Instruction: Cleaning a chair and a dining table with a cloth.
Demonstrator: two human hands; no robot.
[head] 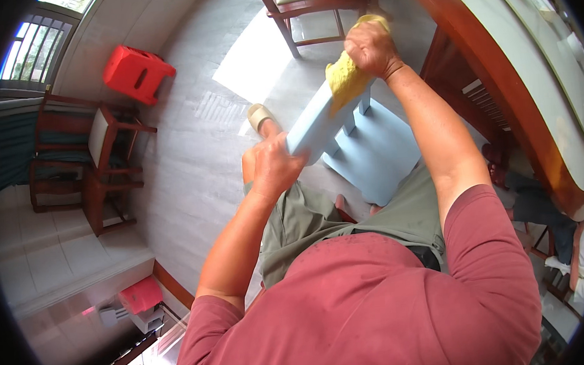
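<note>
Between my legs stands a small light blue chair (378, 149), its backrest tilted up toward me. My left hand (276, 164) grips the near left end of its top rail (311, 123). A crumpled yellow cloth (344, 80) is bunched in my right hand (373, 48), at the far end of that rail. Part of the cloth drapes over the rail's face and hides that end. Short slats join the rail to the seat below. My left fingers are partly hidden behind the rail and slightly blurred.
A red plastic stool (139, 74) lies tipped at the wall. Wooden chairs (101, 139) are stacked at left, and another wooden chair (319, 7) stands ahead. At right curves a wood-edged table (527, 93). Another person's leg (544, 202) shows beyond it.
</note>
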